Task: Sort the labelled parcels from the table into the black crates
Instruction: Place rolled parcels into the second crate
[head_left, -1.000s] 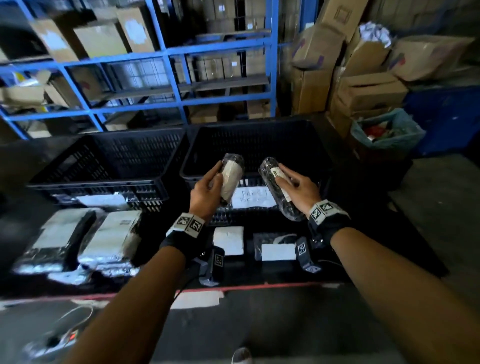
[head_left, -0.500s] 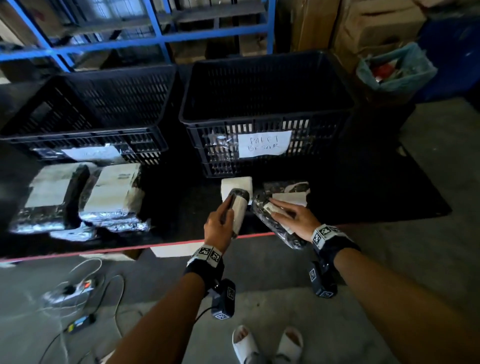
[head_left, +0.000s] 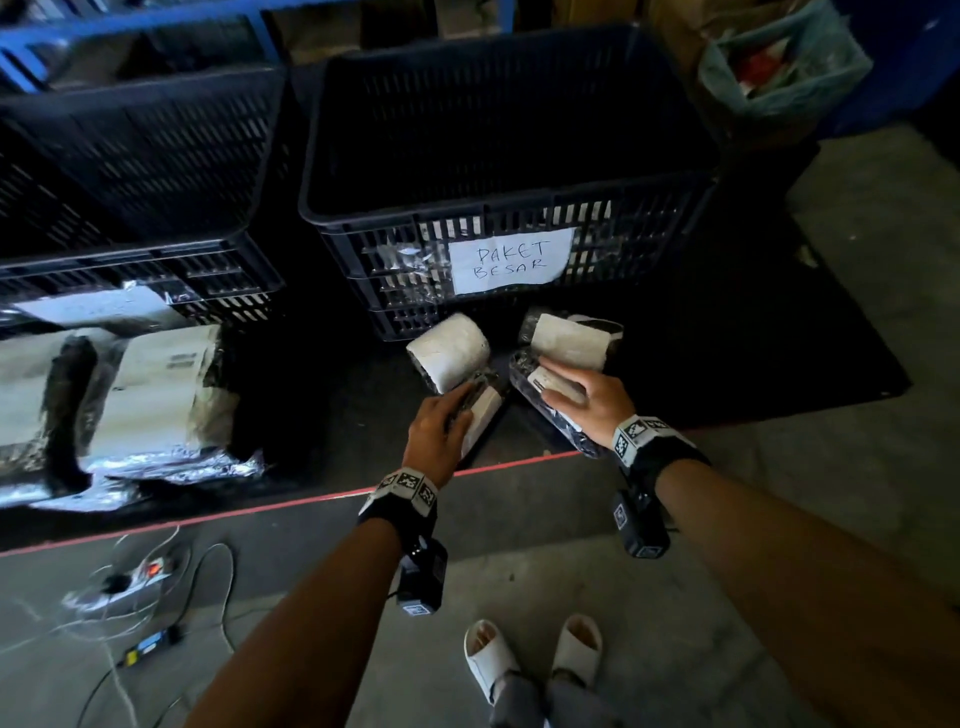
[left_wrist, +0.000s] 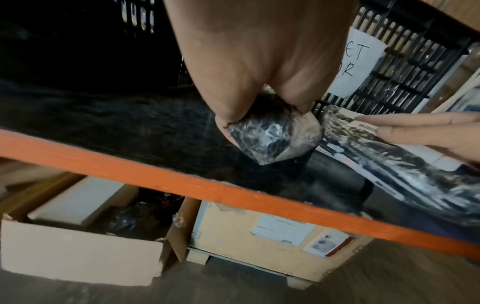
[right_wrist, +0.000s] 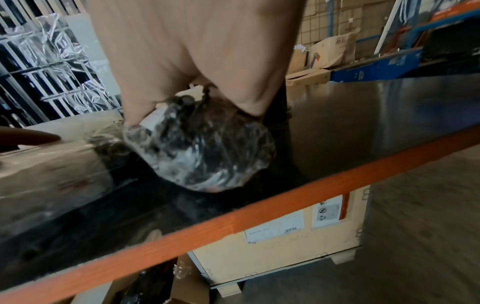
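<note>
L hand (head_left: 434, 434), R hand (head_left: 589, 397) on 2 parcels (head_left: 483, 415)

Left crate (head_left: 130, 156) label: foil-covered, unreadable.

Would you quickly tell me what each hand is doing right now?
Left hand: grips a small wrapped parcel at the table's front edge.
Right hand: grips a longer wrapped parcel there too.

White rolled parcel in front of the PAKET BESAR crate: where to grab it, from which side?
Probably from above, across the middle of the white roll. It lies on its side on the table, its curved flanks exposed. Fingers would straddle the barrel, not the ends: its near end is crowded by the parcel under the left hand.
</note>
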